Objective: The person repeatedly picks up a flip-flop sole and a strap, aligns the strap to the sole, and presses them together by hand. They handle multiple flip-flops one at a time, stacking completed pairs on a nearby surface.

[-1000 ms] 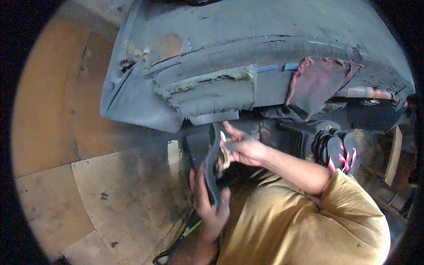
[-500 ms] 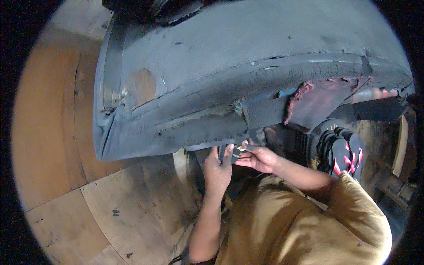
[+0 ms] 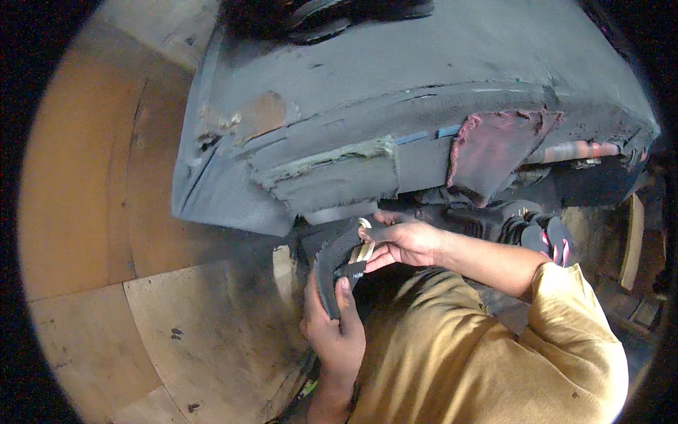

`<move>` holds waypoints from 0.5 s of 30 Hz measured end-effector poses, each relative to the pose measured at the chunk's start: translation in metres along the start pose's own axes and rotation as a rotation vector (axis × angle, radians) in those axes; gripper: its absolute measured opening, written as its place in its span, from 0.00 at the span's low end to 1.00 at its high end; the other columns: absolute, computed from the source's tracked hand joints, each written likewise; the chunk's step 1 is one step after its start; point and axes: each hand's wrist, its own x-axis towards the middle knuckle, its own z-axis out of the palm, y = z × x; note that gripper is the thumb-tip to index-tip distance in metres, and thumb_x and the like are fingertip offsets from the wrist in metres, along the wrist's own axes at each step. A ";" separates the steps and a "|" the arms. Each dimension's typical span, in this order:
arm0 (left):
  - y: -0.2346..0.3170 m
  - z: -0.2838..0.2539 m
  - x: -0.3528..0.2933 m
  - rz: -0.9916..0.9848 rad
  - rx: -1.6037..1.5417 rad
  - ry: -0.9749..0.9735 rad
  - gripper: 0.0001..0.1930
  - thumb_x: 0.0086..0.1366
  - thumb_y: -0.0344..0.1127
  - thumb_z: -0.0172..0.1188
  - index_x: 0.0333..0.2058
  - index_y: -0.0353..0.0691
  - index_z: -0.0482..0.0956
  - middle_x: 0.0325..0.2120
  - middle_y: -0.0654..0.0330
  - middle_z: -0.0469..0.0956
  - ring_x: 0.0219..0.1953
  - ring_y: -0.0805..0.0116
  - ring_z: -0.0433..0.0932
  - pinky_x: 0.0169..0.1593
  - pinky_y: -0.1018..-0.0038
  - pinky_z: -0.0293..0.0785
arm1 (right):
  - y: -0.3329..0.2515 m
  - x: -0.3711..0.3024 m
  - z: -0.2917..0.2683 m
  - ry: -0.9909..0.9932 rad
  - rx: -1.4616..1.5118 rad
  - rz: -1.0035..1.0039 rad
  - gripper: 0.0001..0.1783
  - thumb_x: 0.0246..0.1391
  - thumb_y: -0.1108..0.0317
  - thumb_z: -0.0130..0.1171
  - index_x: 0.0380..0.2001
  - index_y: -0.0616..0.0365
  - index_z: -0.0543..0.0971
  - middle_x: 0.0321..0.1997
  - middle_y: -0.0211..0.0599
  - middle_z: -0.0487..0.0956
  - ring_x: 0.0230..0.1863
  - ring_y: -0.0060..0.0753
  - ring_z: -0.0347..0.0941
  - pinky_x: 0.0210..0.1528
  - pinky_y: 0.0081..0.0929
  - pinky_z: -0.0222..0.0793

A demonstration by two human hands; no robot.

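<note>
Between my two hands is a bent black slipper [image 3: 329, 264] with a ribbed surface and a pale cream strap [image 3: 363, 251]. My left hand [image 3: 335, 331] grips its lower end, the thumb on the near side and the fingers behind. On the strap side, my right hand [image 3: 413, 244] closes its fingers and thumb around the pale strap. A small dark tab with light marks hangs by the left thumb. The right fingertips are partly hidden by the slipper.
A grey, worn padded bench [image 3: 395, 63] with ragged cloth patches stretches across in front. Black flip-flops with pink straps [image 3: 547, 237] are stacked at right. Dark footwear [image 3: 318, 18] lies on the bench's far side. Worn boards [image 3: 205, 332] cover the floor at left.
The slipper has come down and toward me, out from the bench's edge, and much more of it shows. My left hand has moved lower. The view has shifted slightly.
</note>
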 end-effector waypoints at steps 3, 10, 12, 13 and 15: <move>-0.005 -0.013 -0.027 0.005 0.003 0.021 0.19 0.68 0.29 0.57 0.55 0.26 0.70 0.41 0.40 0.80 0.44 0.56 0.82 0.47 0.67 0.76 | 0.016 -0.010 0.008 0.005 0.065 -0.033 0.33 0.64 0.73 0.55 0.68 0.47 0.54 0.47 0.36 0.77 0.45 0.38 0.81 0.50 0.46 0.80; -0.089 -0.009 -0.121 -0.393 -0.240 -0.001 0.23 0.67 0.33 0.61 0.56 0.25 0.68 0.41 0.50 0.78 0.42 0.65 0.78 0.45 0.72 0.75 | 0.052 -0.023 0.001 0.029 -0.395 -0.198 0.53 0.58 0.75 0.62 0.74 0.28 0.41 0.47 0.32 0.77 0.44 0.29 0.77 0.52 0.31 0.78; -0.122 0.000 -0.119 -0.384 -0.177 -0.258 0.30 0.65 0.37 0.65 0.60 0.26 0.64 0.46 0.48 0.77 0.50 0.64 0.75 0.51 0.71 0.72 | 0.058 -0.020 -0.008 0.053 -0.820 -0.311 0.52 0.58 0.75 0.62 0.74 0.32 0.41 0.51 0.33 0.75 0.43 0.29 0.77 0.51 0.26 0.76; -0.132 0.009 -0.111 -0.358 -0.155 -0.302 0.33 0.65 0.37 0.65 0.62 0.27 0.61 0.50 0.47 0.75 0.53 0.63 0.74 0.54 0.70 0.71 | 0.060 -0.017 -0.012 0.044 -1.036 -0.524 0.50 0.58 0.74 0.62 0.74 0.37 0.44 0.60 0.37 0.69 0.49 0.29 0.73 0.53 0.22 0.73; -0.131 0.022 -0.088 -0.233 -0.294 -0.260 0.35 0.65 0.37 0.65 0.63 0.27 0.59 0.55 0.44 0.72 0.57 0.60 0.72 0.58 0.68 0.68 | 0.062 -0.014 -0.018 0.073 -1.289 -0.675 0.55 0.54 0.81 0.63 0.74 0.38 0.42 0.65 0.41 0.63 0.58 0.30 0.68 0.58 0.26 0.71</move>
